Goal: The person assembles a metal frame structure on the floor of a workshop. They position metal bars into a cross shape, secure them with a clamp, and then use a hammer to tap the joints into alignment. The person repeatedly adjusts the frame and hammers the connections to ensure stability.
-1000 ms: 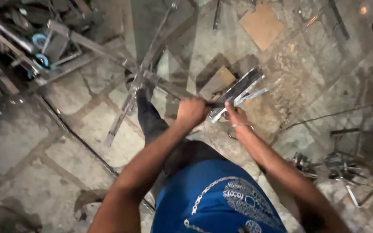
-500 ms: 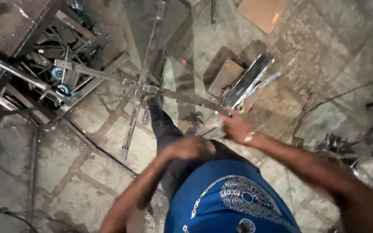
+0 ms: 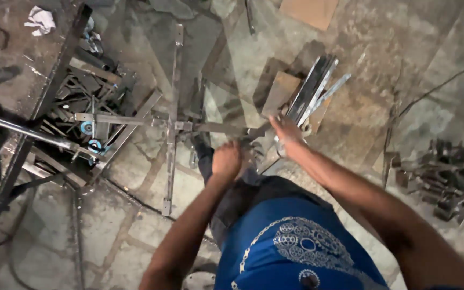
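Since half a second ago: my right hand (image 3: pixel 287 130) has reached farther out, fingers spread open, onto the near end of the bundle of flat steel strips (image 3: pixel 313 88); my left hand (image 3: pixel 226 160) has drawn back, curled closed, and I cannot tell whether it holds anything.

Item: strip bundle, right of centre, propped on a wooden block (image 3: pixel 280 92), probably to keep its ends liftable off the stone floor (image 3: pixel 447 48).

Item: welded cross frame (image 3: pixel 174 124), left of my hands, flat on the floor.

Item: steel tube (image 3: pixel 25 130) and scrap pile, far left.

Item: loose metal offcuts (image 3: pixel 449 180), right edge. Open floor lies beyond the bundle, far right.
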